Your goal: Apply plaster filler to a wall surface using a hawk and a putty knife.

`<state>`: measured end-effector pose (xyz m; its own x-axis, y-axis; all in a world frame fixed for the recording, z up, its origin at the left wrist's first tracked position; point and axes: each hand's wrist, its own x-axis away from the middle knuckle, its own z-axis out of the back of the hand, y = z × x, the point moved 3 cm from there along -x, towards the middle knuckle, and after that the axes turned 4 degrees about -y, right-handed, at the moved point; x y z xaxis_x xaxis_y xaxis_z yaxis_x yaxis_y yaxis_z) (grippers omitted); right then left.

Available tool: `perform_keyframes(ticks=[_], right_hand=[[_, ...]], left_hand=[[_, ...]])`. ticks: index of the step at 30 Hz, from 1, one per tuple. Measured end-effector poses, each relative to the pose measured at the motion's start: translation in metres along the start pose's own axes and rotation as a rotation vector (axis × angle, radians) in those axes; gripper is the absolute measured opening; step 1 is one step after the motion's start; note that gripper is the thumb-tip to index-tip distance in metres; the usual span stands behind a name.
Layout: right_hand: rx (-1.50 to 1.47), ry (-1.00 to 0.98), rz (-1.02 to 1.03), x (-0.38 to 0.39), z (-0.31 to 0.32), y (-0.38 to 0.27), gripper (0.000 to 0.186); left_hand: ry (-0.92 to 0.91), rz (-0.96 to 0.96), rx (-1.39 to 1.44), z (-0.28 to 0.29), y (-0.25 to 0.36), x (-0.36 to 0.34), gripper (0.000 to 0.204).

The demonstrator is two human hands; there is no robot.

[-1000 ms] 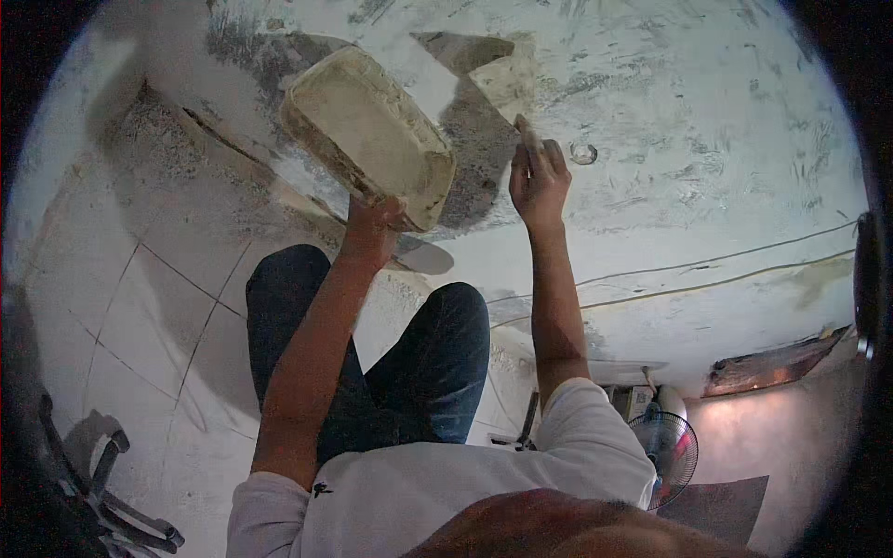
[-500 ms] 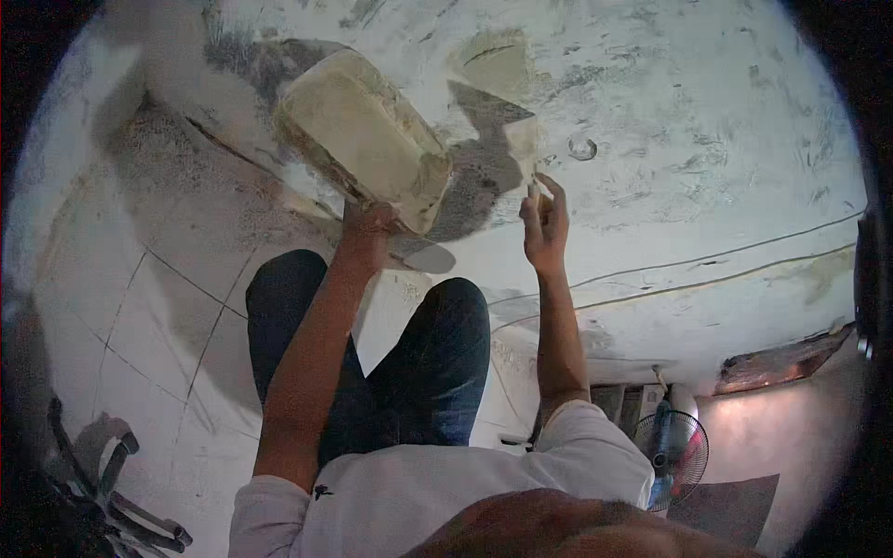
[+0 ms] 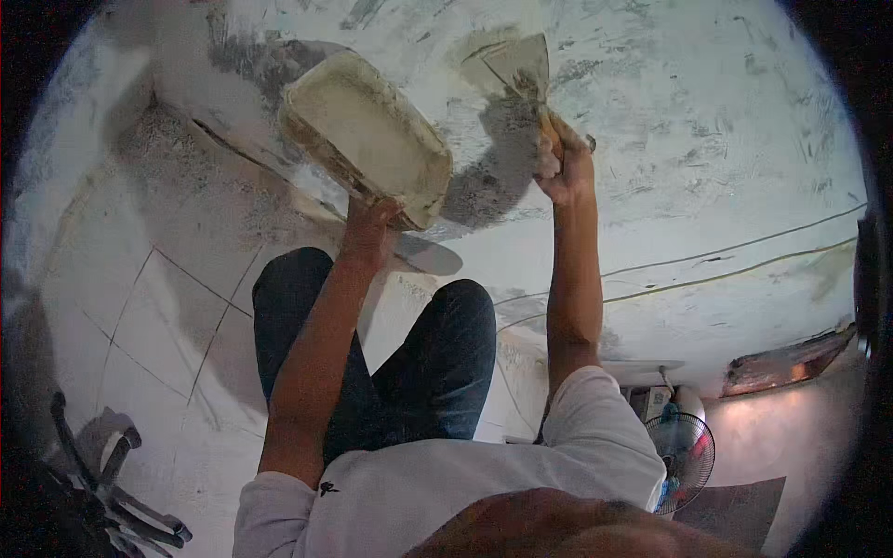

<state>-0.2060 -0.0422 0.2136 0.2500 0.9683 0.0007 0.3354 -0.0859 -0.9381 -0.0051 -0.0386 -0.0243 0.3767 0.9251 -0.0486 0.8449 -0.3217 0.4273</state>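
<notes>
Pale, blotchy plaster covers the wall (image 3: 707, 139) ahead of the fingers, and below and left of them we see a floor of light tiles (image 3: 163, 344). We find the right hand (image 3: 566, 167) closed snugly around a scraper (image 3: 512, 65), its fingers curled about the brownish handle; the broad blade fans out beyond the fingertips, over a beige patch, though from this angle we cannot be sure it touches the wall. Well to the left of those fingers, the left hand (image 3: 374, 221) has hold of an oblong beige tub (image 3: 367, 121) by its near end, with most of the fingers out of sight beneath it. We see the tub reach up and away from that grip, tilted, its open side showing a smeared beige inside. To the right of the right fingers and lower, two thin cables (image 3: 730, 249) run along the wall. Far below the right fingers we see a fan (image 3: 684, 456); below and left of the left fingers, a black chair base (image 3: 116, 493).
</notes>
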Motion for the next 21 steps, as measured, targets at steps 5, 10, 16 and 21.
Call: perform_keyframes(ticks=[5,10,16,21], right_hand=[[-0.012,-0.465,-0.096,-0.014,-0.033,-0.023,0.023],[-0.048,-0.123,-0.053,0.019,0.005,0.012,0.023],[-0.163,-0.112,-0.117,0.027,0.027,0.096,0.019],[-0.287,-0.228,-0.105,-0.018,-0.005,0.104,0.019]], left_hand=[[-0.083,-0.053,0.086,0.002,-0.007,-0.004,0.076],[-0.027,-0.003,0.15,0.002,-0.005,-0.003,0.075],[-0.037,0.015,0.146,0.0,0.002,0.0,0.076],[0.075,0.081,0.049,0.011,-0.001,0.0,0.068]])
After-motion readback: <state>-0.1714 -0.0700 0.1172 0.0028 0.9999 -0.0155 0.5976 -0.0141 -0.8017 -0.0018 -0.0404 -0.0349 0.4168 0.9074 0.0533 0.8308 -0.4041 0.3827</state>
